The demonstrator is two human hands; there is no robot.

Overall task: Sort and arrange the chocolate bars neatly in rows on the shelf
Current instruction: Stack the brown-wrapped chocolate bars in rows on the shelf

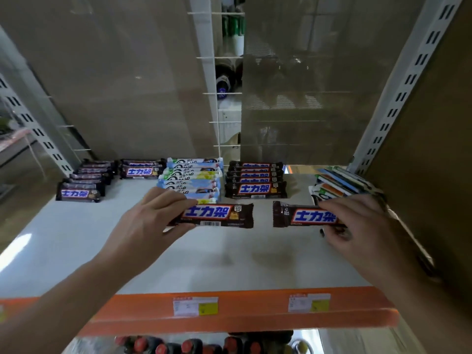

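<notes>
- Our left hand (153, 215) pinches one end of a brown Snickers bar (219, 215), fingers above and thumb below, so the label faces up.
- Our right hand (357, 221) grips the right end of a second Snickers bar (304, 216) likewise; the two bars lie in one line, apart, low over the white shelf (76, 238).
- Just behind is a row of the same brown bars (255, 178); we judge both belong in front of it.
- Pale blue bars (191, 180) fill the neighbour row, and mixed packets (339, 182) lean at the right.
</notes>
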